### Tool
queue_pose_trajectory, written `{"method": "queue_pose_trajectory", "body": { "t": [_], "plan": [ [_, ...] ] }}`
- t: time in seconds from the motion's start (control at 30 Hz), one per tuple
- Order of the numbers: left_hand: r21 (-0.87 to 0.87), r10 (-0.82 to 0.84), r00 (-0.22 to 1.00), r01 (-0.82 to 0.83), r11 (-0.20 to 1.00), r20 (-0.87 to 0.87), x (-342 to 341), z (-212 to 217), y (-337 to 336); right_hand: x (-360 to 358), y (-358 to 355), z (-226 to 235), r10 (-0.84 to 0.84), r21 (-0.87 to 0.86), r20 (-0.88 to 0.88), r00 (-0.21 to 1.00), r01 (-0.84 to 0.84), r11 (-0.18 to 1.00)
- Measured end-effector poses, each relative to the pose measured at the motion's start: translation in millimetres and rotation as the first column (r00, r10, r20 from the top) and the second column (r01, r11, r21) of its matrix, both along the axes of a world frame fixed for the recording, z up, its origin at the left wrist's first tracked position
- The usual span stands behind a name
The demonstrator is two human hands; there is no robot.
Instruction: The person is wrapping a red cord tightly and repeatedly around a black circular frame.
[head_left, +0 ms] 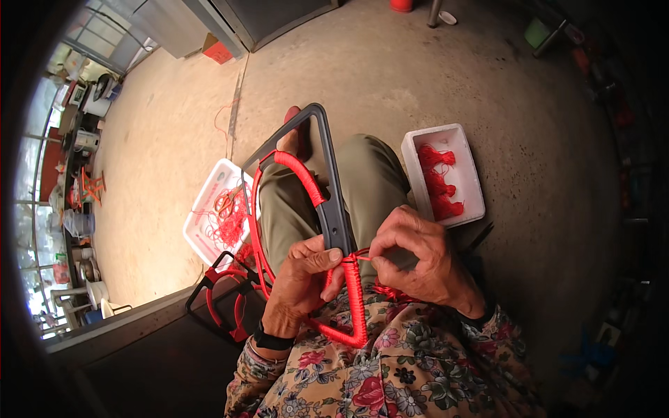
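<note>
A black frame (335, 174) with rounded corners stands tilted over my lap, its lower part wound tightly with red cord (356, 299). My left hand (306, 275) grips the frame where the winding ends, thumb pressed on the bar. Just right of it, my right hand (418, 261) pinches a strand of red cord (364, 256) that leads to the bar. A curved red-wrapped handle (296, 168) joins the frame's upper part, and a thin red-wrapped loop hangs on its left side. Part of a red cord bundle (394, 292) shows below my right hand.
On the floor at left, a white basket (197, 217) holds tangled red cord and scissors (224, 205). A white foam box (465, 174) with red cord bundles is at right. More black and red frames (209, 282) lie at lower left. Shelves of household things line the far left.
</note>
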State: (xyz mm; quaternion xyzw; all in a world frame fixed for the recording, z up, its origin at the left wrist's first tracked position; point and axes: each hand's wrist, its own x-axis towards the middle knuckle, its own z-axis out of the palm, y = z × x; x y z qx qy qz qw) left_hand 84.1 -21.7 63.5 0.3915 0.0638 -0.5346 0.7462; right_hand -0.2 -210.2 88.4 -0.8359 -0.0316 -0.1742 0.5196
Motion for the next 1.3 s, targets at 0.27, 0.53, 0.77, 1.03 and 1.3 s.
{"method": "queue_pose_trajectory", "body": {
  "t": [0.27, 0.53, 0.77, 1.03, 1.3],
  "plan": [
    [-0.023, 0.034, 0.999, -0.034, 0.999, 0.014, -1, 2, 1, -18, 8, -1, 0.068, 0.178, -0.164, 0.984, -0.038, 0.983],
    [-0.005, 0.039, 0.999, -0.038, 0.999, 0.013, -2, 6, 1, -18, 16, -2, 0.102, 0.375, -0.346, 0.933, 0.038, 0.926],
    [-0.022, 0.04, 0.999, -0.04, 0.999, 0.011, -6, 0, 0, -10, 10, -21, -0.03, 0.055, -0.172, 0.985, 0.04, 0.998],
    [-0.083, 0.034, 0.999, -0.03, 0.996, 0.043, -4, 3, 2, -12, -3, -13, 0.113, 0.433, -0.267, 0.957, 0.014, 0.901],
    [-0.126, -0.058, 0.998, 0.054, 0.991, -0.032, 1, 7, 5, -13, -2, 2, 0.13, 0.44, -0.213, 0.968, -0.023, 0.898]
  ]
}}
